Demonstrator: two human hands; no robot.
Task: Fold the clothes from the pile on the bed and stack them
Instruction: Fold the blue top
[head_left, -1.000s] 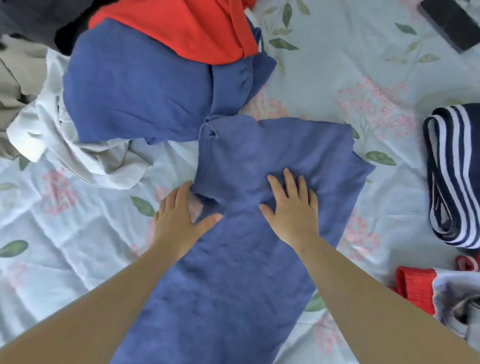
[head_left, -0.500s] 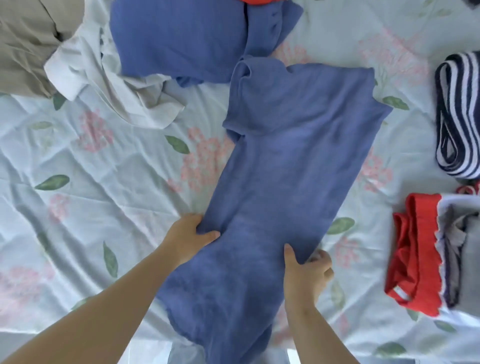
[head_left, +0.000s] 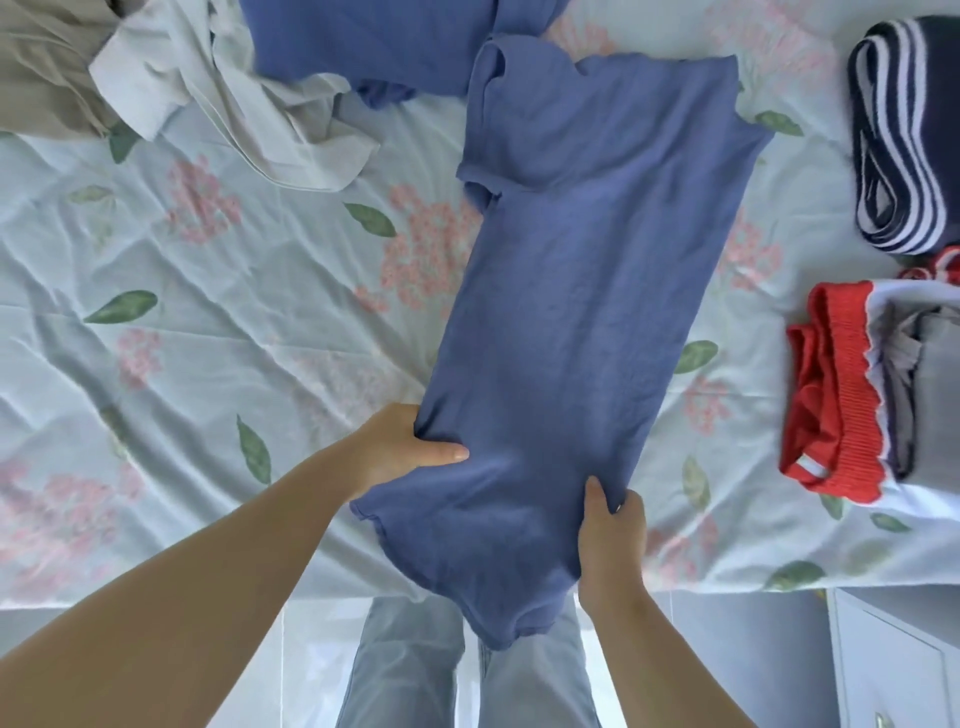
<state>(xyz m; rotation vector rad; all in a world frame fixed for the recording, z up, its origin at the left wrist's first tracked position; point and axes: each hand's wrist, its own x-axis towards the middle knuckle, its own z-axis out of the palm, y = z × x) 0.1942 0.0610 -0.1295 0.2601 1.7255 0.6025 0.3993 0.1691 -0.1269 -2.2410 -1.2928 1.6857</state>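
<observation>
Two hands, left hand (head_left: 400, 447) and right hand (head_left: 610, 535), grip one blue shirt (head_left: 571, 291).

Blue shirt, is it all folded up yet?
Only partly: the blue shirt lies long and narrow, sides folded in, hem off the bed.

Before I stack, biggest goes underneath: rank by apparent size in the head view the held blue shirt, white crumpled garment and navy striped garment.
held blue shirt
white crumpled garment
navy striped garment (cropped, so unsure)
</observation>
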